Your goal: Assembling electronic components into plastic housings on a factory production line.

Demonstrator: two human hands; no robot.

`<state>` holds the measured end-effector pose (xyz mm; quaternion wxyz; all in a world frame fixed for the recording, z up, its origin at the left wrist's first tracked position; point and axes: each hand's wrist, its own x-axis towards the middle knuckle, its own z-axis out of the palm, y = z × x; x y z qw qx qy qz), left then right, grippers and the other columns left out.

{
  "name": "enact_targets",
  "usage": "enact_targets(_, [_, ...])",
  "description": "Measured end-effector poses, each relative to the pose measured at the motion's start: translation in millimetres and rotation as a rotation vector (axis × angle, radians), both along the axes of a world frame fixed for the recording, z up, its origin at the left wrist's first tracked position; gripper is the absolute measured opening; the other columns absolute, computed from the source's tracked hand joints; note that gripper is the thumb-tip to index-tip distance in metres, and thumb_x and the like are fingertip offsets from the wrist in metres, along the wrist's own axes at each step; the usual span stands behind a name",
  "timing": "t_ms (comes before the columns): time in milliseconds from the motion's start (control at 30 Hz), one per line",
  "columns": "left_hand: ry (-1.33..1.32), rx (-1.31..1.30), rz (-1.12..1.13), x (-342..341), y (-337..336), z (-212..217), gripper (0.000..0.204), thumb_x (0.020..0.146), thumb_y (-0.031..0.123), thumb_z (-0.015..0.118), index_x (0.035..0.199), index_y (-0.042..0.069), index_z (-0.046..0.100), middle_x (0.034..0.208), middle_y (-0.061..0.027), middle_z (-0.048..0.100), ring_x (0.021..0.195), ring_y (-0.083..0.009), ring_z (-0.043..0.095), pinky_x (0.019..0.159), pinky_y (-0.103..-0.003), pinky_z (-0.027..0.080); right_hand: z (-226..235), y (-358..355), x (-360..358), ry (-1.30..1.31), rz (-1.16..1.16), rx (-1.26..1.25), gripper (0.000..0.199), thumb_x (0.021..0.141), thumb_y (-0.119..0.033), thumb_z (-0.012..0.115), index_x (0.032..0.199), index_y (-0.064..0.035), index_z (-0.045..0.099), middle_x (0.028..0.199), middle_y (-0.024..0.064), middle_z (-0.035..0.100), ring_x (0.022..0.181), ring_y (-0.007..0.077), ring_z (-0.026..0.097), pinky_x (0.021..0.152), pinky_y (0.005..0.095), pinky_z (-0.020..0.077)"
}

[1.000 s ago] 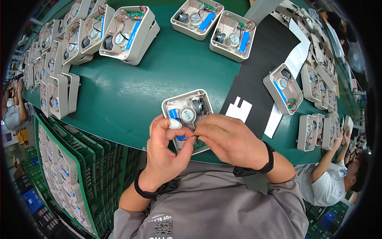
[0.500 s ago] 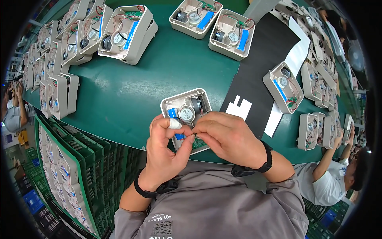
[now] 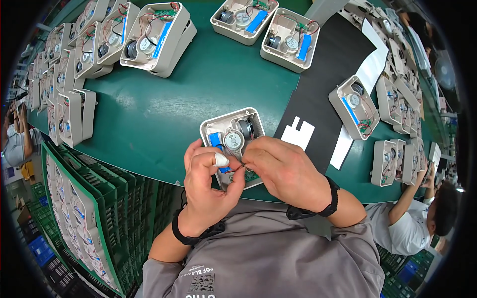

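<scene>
- L hand point(image 3: 211, 174): thumb + index pinch thin wire point(image 3: 230, 172) over open beige housing point(image 3: 226, 117).
- R hand point(image 3: 288, 169): fingertips closed tog. by L's; can't tell what's btwn.
- Housing: on green tabletop point(image 3: 174, 114), nr front edge.
- Black sheet point(image 3: 320, 99) to R, white cutouts point(image 3: 298, 135) on it.
- More housings point(image 3: 173, 57) L, far side, R.
- Green crates point(image 3: 119, 203) lower L; co-worker point(image 3: 410, 236), white top, at R.

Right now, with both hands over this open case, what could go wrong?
The thin red wire by the left hand might strain if tugged. The right hand could knock the green circuit board beside it. At upper left, the case stacked askew on another could slip if bumped.
</scene>
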<state>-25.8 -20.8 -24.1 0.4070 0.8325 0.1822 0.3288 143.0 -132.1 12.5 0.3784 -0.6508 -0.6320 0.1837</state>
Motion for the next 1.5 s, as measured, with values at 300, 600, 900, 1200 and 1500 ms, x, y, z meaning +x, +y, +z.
enact_targets(300, [0.056,0.133,0.097,2.8,-8.9,2.6,0.058,0.074,-0.002,0.082,0.118,0.009,0.046,0.085,-0.0001,0.071,0.087,-0.0228,0.064,0.109,-0.055,0.039,6.5,5.5,7.4,0.139,0.006,-0.167,0.012,0.088,0.001,0.07,0.097,-0.0011,0.063,0.096,0.0112,0.062,0.079,0.0342,0.064,0.066,0.041,0.0511])
enact_targets(600, [0.057,0.152,0.085,3.9,-8.1,1.2,0.058,0.074,-0.003,0.08,0.119,0.008,0.046,0.087,-0.0004,0.072,0.09,-0.0229,0.064,0.108,-0.055,0.039,5.2,5.5,11.0,0.206,0.027,-0.164,0.011,0.089,0.001,0.069,0.097,-0.0016,0.064,0.097,0.0117,0.062,0.079,0.034,0.064,0.067,0.0411,0.0511])
enact_targets(900, [0.101,0.108,0.077,4.7,-4.4,5.8,0.05,0.076,0.0,0.08,0.116,0.005,0.05,0.086,-0.0015,0.076,0.092,-0.0226,0.065,0.109,-0.057,0.037,-1.8,4.4,5.6,0.163,-0.006,-0.112,0.014,0.086,0.002,0.072,0.097,-0.0019,0.064,0.097,0.0108,0.064,0.079,0.0316,0.067,0.065,0.0393,0.0532])
enact_targets(1200, [0.25,-0.197,0.028,0.2,5.4,24.7,0.048,0.081,0.005,0.081,0.119,0.003,0.052,0.086,-0.0006,0.078,0.09,-0.0211,0.071,0.117,-0.055,0.031,-20.4,2.4,-4.7,-0.044,-0.046,0.18,0.024,0.077,0.005,0.077,0.097,-0.0019,0.067,0.1,0.009,0.067,0.082,0.0278,0.07,0.067,0.0369,0.0583])
enact_targets(1500, [0.234,-0.265,0.003,-4.2,6.8,20.0,0.044,0.085,0.005,0.082,0.118,0.005,0.052,0.091,-0.0015,0.08,0.093,-0.0213,0.072,0.118,-0.056,0.03,-15.8,-1.6,1.4,0.192,-0.016,0.147,0.018,0.08,0.004,0.078,0.096,0.0,0.071,0.103,0.0103,0.069,0.083,0.0282,0.07,0.067,0.0356,0.0569])
